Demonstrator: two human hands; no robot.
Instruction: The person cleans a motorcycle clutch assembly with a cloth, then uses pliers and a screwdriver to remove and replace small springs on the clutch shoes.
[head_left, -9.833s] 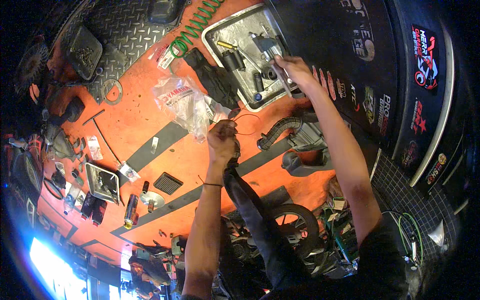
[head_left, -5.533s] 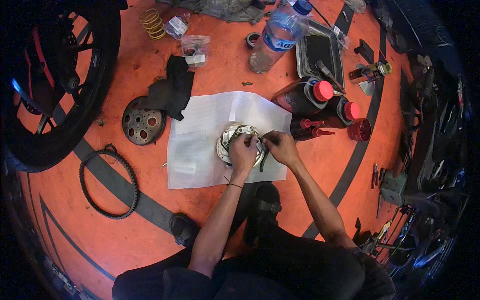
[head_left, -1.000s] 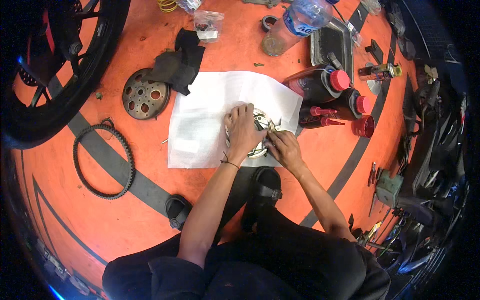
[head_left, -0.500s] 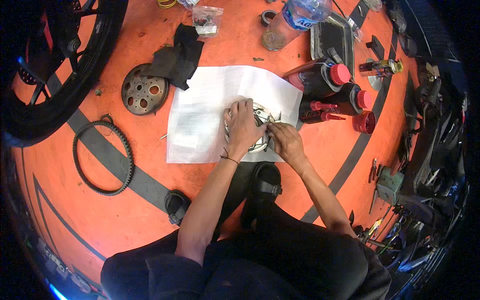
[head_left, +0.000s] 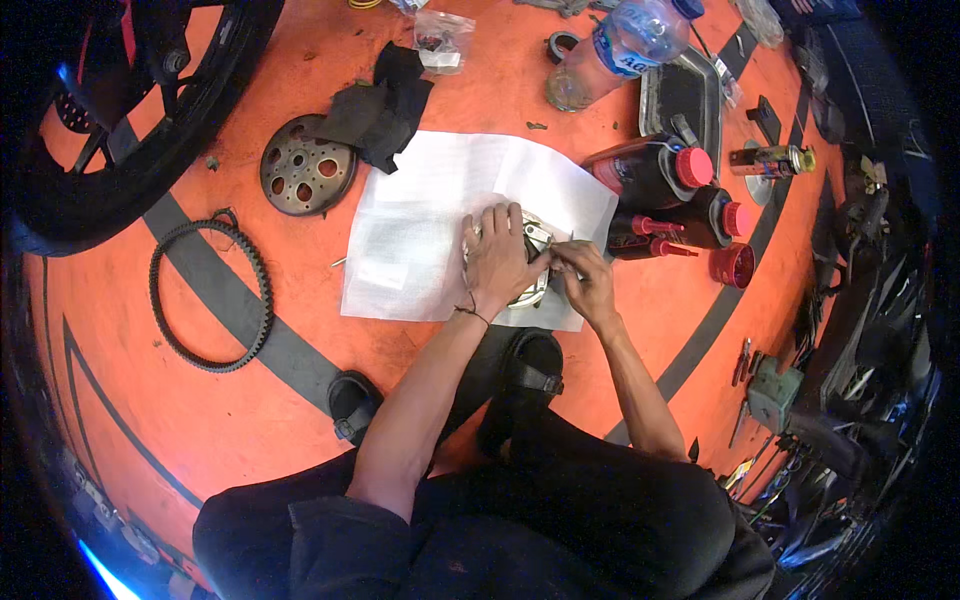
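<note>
A round, light metal part (head_left: 537, 234) resembling a scooter clutch shoe assembly lies on a white sheet (head_left: 390, 235). My left hand (head_left: 497, 262) presses over its left side, fingers spread on top and thumb toward the right edge, gripping it. At that right edge, my right hand (head_left: 588, 283) is closed in a pinch, close to the left thumb. Whatever sits between the right fingertips is too small to make out. Much of the part is hidden beneath the left hand.
Left of the sheet are a holed metal drum (head_left: 308, 178), dark cloth (head_left: 385, 110), a toothed belt (head_left: 265, 290) and a wheel (head_left: 215, 100). Red-capped black bottles (head_left: 640, 170), a plastic bottle (head_left: 615, 50), a tray (head_left: 650, 105) and a spray can (head_left: 770, 160) stand or lie to the right.
The view has shifted slightly, moving the floor items rightward in the picture. My left hand stays over the round part; the right fingers have curled a little more at its edge.
</note>
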